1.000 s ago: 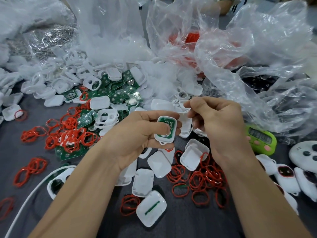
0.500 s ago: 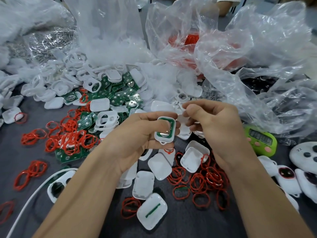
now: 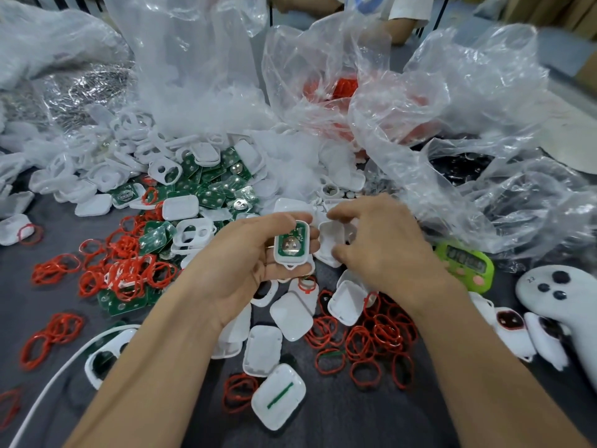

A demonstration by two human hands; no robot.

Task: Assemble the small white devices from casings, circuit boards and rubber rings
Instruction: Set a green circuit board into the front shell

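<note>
My left hand (image 3: 245, 253) grips a white casing half (image 3: 291, 245) with a green circuit board and a round metal battery clip seated in it, face up. Just to its right, my right hand (image 3: 381, 244) curls its index finger and thumb round another white casing half (image 3: 329, 239). The two casing halves are close together, almost touching. Loose red rubber rings (image 3: 371, 337) lie on the dark table below my hands. A heap of green circuit boards (image 3: 213, 189) and several white casings (image 3: 129, 147) lies at the back left.
Crumpled clear plastic bags (image 3: 452, 124) crowd the back and right. A green timer (image 3: 465, 263) and a white controller (image 3: 555, 292) sit to the right. Several casing halves (image 3: 277, 402) lie in front. A white cable (image 3: 48, 383) crosses the left front.
My right hand has dropped from its raised pinch and now closes on a white casing half beside the left hand. The left hand has turned its casing so the battery clip shows.
</note>
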